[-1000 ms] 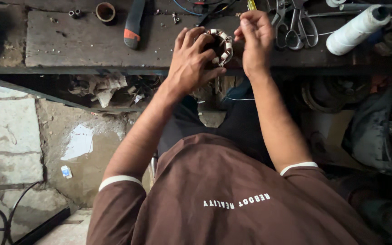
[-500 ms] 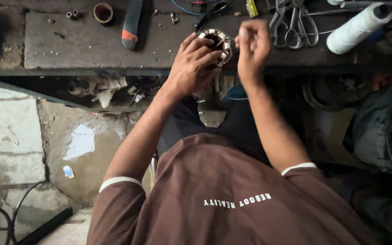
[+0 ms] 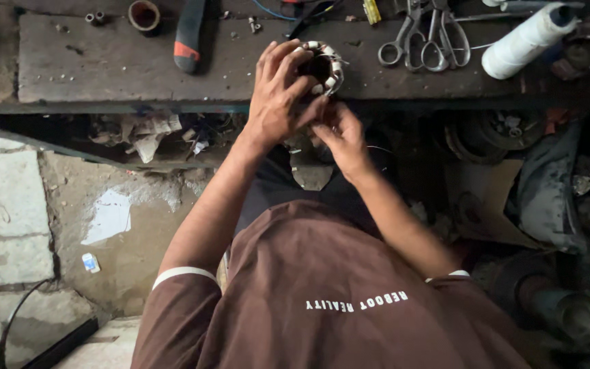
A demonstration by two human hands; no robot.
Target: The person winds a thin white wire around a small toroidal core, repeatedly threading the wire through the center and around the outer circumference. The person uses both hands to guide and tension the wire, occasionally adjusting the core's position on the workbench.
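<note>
The left hand (image 3: 278,102) is clamped around the small motor stator (image 3: 322,67), fingers wrapped over its near side, holding it upright at the front edge of the bench (image 3: 110,65). The right hand (image 3: 341,137) has dropped: a second ago it was up beside the stator on its right, level with the left hand; now it sits below and just in front of the ring, fingers pinched together against the left hand's fingertips at the stator's lower edge. What they pinch is too small to tell. Judging by that shift, the work has moved from the top of the winding to its underside, with the left hand steadying.

The stator is a dark ring with a hollow middle, and pale, whitish wraps spaced around its rim; only the upper and right part shows past the fingers.

Farther out on the bench lie scissors (image 3: 421,37) to the right, a white spool of thread (image 3: 527,39) beyond them, an orange-and-black tool handle (image 3: 187,34) to the left and a small round cap (image 3: 144,14) near it.
</note>
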